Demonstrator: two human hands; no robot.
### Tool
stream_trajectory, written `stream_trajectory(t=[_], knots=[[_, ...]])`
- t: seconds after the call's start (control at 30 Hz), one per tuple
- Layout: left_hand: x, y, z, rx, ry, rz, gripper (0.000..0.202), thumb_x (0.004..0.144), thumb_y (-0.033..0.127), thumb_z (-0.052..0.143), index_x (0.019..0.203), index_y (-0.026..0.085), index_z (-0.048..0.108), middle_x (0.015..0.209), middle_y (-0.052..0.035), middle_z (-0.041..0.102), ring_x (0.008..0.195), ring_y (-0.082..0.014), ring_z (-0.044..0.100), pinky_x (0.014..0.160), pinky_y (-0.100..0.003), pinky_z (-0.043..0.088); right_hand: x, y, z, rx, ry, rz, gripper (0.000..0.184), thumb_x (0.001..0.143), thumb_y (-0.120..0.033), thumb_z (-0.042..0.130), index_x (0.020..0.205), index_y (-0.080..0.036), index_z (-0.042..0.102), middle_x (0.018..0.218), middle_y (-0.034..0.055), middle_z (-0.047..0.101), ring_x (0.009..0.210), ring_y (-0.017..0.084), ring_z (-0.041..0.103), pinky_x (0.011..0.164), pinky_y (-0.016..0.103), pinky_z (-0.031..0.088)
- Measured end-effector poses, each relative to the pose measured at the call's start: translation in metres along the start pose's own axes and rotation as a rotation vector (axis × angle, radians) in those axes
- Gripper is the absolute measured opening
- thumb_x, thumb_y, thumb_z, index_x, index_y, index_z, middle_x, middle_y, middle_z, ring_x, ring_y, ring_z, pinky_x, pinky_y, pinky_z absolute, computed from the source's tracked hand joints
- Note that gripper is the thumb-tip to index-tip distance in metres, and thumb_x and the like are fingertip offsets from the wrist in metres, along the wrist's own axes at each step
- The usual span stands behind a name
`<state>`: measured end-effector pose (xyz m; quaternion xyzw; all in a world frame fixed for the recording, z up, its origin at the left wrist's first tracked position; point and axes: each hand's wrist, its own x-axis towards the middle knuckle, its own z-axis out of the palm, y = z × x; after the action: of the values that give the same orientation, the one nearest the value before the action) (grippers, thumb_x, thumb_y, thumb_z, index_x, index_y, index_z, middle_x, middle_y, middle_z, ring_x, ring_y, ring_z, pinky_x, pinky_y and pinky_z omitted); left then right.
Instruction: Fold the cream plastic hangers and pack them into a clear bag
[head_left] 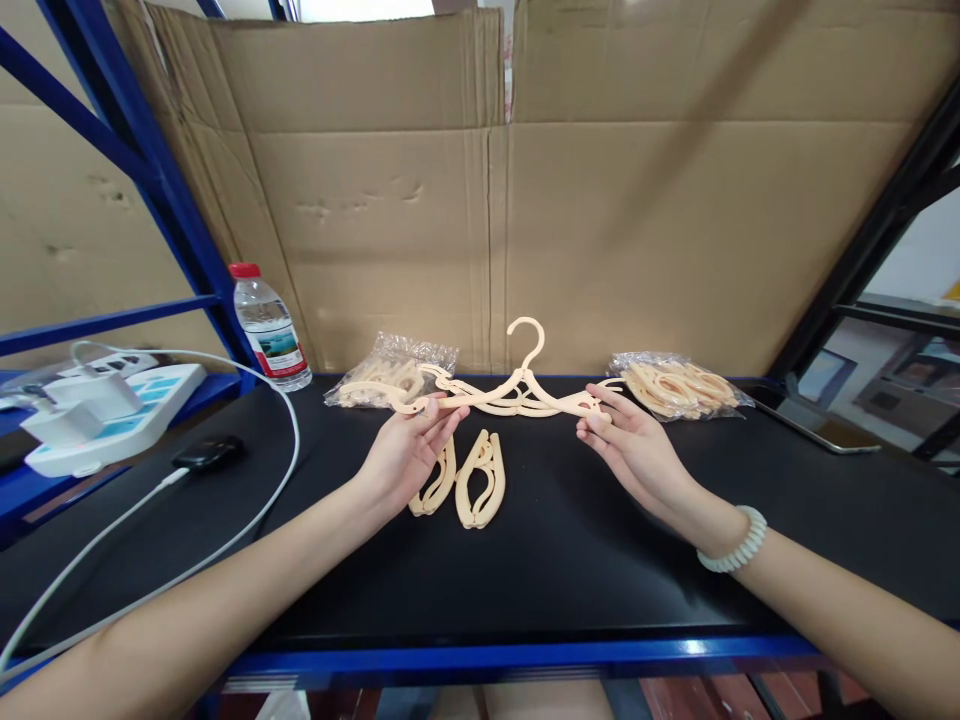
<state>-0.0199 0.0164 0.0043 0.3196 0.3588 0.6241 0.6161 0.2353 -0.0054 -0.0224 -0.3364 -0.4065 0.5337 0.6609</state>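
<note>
A cream plastic folding hanger (517, 385) is spread wide above the black tabletop, its hook pointing up. My left hand (409, 445) pinches its left arm, and my right hand (630, 440) grips the right arm near its end. Below it on the table lie two folded hangers: one folded hanger (481, 480) is in full view, while the other folded hanger (436, 485) is partly covered by my left hand. Behind my left hand rests a clear bag of hangers (394, 370). Another bag of hangers (679, 388) sits beyond my right hand.
A water bottle (271, 330) with a red cap stands at the back left. Leftward are a white power strip (161, 400), a white cable (295, 430) and a small black device (208, 453). A flat tablet-like object (817, 430) lies far right. Cardboard (375, 220) walls the back.
</note>
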Motion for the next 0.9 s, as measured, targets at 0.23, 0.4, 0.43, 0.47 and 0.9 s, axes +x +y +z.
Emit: stream_trajectory(t=[0.23, 0.4, 0.43, 0.47, 0.9], knots=[[-0.0089, -0.0003, 0.0019, 0.165, -0.084, 0.186, 0.018, 0.09, 0.011, 0.057, 0.107, 0.015, 0.054, 0.083, -0.007, 0.074, 0.082, -0.0192, 0.074, 0.09, -0.034, 0.055, 0.0073, 0.0021, -0.0067, 0.077, 0.101, 0.038, 0.034, 0.061, -0.014, 0.085, 0.093, -0.018, 0.072, 0.083, 0.0014, 0.066, 0.074, 0.011, 0.061, 0.077, 0.022, 0.056], [-0.0075, 0.0013, 0.0023, 0.202, -0.044, 0.298, 0.027, 0.082, 0.01, 0.064, 0.107, 0.017, 0.057, 0.096, -0.0051, 0.07, 0.086, -0.016, 0.071, 0.089, -0.032, 0.056, 0.0065, 0.0029, -0.0067, 0.046, 0.096, 0.018, 0.03, 0.064, -0.013, 0.083, 0.092, -0.02, 0.072, 0.085, 0.001, 0.067, 0.076, 0.012, 0.061, 0.082, 0.026, 0.056], [-0.0067, 0.0015, 0.0021, 0.237, -0.042, 0.349, 0.026, 0.081, 0.01, 0.065, 0.105, 0.017, 0.059, 0.1, -0.0048, 0.068, 0.089, -0.0153, 0.069, 0.087, -0.03, 0.056, 0.0062, 0.003, -0.0065, 0.041, 0.094, 0.016, 0.03, 0.064, -0.013, 0.082, 0.092, -0.02, 0.072, 0.084, 0.0009, 0.067, 0.076, 0.012, 0.061, 0.083, 0.027, 0.056], [-0.006, 0.0015, 0.0018, 0.28, -0.048, 0.399, 0.025, 0.081, 0.01, 0.065, 0.104, 0.018, 0.06, 0.105, -0.0045, 0.066, 0.092, -0.015, 0.068, 0.085, -0.028, 0.057, 0.006, 0.003, -0.0064, 0.039, 0.092, 0.016, 0.03, 0.064, -0.013, 0.082, 0.092, -0.02, 0.072, 0.084, 0.0008, 0.067, 0.075, 0.012, 0.061, 0.082, 0.028, 0.056], [-0.0052, -0.0029, -0.0046, 0.448, -0.078, 0.481, 0.016, 0.084, 0.021, 0.065, 0.099, 0.017, 0.059, 0.096, -0.0029, 0.064, 0.075, -0.0131, 0.07, 0.075, -0.027, 0.058, 0.0056, 0.0007, -0.0057, 0.025, 0.091, -0.002, 0.028, 0.064, -0.017, 0.083, 0.089, -0.021, 0.072, 0.076, -0.0013, 0.063, 0.071, 0.012, 0.058, 0.08, 0.031, 0.055]])
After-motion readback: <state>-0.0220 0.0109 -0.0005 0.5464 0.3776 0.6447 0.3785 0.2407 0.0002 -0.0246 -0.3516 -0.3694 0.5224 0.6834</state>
